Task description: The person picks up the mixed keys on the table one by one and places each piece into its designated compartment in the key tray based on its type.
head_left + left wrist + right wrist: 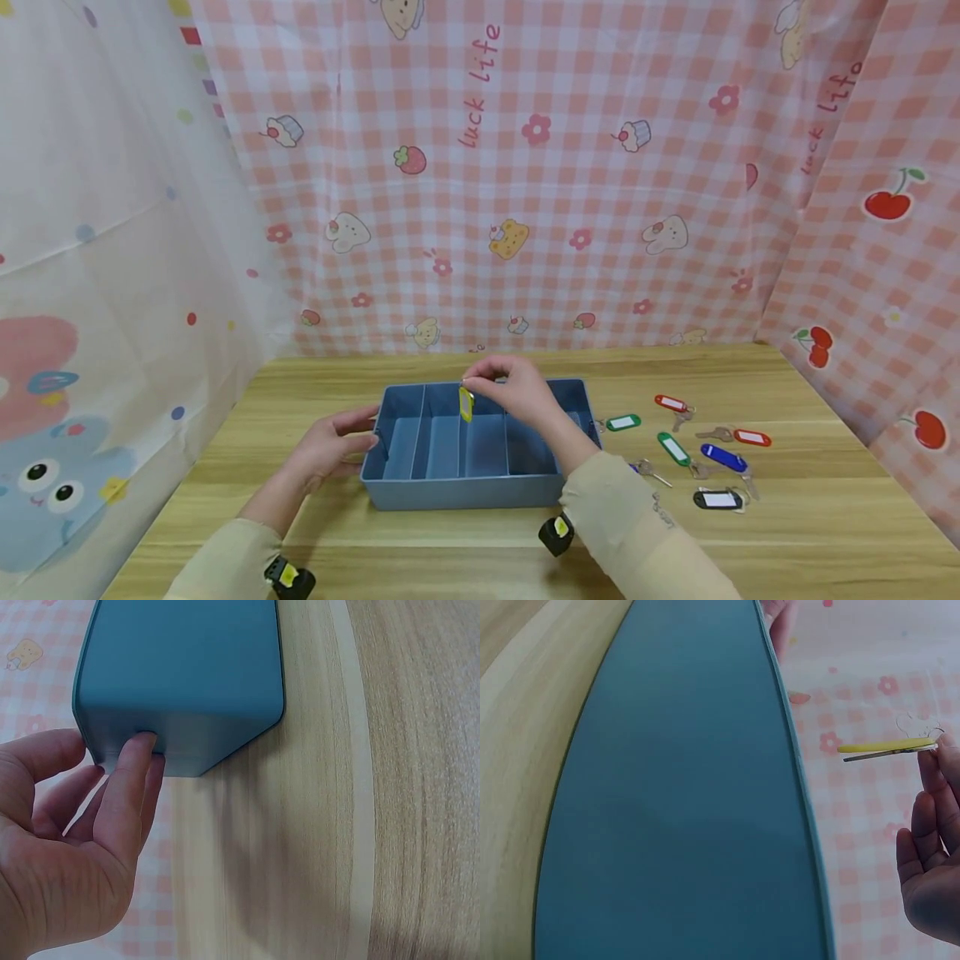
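Note:
A blue-grey box (465, 493) with dividers and several compartments stands on the table. My left hand (330, 450) rests against the box's left end, its fingers fairly straight; in the left wrist view the fingertips (146, 742) touch that end wall. Over the box's back middle, my right hand (517, 387) pinches the top of a yellow key tag (467, 404), which hangs above the compartments. The right wrist view shows the yellow tag (885, 746) edge-on with a key (877, 756) alongside it, both held at the fingertips.
Right of the box lie loose tagged keys: a green tag (622, 422) near its wall, another green tag (673, 448), red tags (671, 403), a blue tag (723, 457) and a black tag (717, 499). A patterned cloth (570, 183) hangs behind the wooden table (420, 550).

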### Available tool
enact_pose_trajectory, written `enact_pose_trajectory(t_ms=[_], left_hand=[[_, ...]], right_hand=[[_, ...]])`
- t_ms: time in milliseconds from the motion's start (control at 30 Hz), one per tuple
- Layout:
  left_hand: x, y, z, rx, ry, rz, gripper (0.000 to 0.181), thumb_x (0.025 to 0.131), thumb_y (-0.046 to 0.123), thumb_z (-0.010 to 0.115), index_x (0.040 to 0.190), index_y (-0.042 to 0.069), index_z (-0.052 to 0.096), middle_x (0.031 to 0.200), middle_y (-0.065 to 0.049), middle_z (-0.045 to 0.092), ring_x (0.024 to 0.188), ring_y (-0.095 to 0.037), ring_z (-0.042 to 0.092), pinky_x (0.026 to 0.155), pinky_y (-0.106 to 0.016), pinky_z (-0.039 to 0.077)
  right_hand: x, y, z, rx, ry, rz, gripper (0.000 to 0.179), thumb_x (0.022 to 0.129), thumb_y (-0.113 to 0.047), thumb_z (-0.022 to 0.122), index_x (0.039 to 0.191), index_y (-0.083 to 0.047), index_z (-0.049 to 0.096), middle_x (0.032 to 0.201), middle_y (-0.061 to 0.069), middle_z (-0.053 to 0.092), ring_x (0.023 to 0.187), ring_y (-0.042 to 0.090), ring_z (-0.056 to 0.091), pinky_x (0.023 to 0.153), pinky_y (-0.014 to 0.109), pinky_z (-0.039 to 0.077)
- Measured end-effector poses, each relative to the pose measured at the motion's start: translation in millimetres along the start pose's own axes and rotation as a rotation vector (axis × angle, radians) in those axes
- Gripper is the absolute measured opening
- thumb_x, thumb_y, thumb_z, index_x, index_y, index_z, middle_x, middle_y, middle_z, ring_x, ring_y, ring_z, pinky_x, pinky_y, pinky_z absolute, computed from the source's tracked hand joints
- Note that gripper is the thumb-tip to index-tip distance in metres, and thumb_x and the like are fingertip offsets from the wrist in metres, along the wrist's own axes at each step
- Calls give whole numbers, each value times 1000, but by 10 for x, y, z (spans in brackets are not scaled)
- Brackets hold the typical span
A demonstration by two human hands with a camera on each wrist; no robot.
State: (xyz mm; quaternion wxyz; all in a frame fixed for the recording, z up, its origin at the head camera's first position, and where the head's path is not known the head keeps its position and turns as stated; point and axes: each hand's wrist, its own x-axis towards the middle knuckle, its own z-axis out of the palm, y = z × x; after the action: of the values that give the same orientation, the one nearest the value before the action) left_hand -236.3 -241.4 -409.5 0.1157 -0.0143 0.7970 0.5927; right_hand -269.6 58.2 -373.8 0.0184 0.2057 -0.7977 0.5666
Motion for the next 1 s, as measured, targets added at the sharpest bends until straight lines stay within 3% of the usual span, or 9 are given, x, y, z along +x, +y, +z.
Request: enact_pose_trajectory(t_ms=[333,667,1000], left_hand=[[2,-1,1,0,0,-7,58,95,4,64,149,3,42,142,-30,45,111,-31,61,82,-47,57],[-7,-2,-1,-13,-3,-4,58,95,4,64,149,2,43,141,-30,46,108,-28,61,81,-46,57],[7,-12,0,-19,1,-5,58,95,2,63,148,1,43,141,-31,46,111,-33,61,81,-47,57]], right_hand=[[74,-58,199,-9,-16,-45,8,91,-17,74,95,-12,77,88,-3,69,81,15,60,72,31,52],[144,-120,373,-3,-44,-31,9,92,-22,73,95,-14,77,88,-4,69,80,15,61,71,29,51],[204,-213,534,9,-46,-38,11,92,-23,74,94,-13,77,86,-5,69,78,12,60,68,26,51]])
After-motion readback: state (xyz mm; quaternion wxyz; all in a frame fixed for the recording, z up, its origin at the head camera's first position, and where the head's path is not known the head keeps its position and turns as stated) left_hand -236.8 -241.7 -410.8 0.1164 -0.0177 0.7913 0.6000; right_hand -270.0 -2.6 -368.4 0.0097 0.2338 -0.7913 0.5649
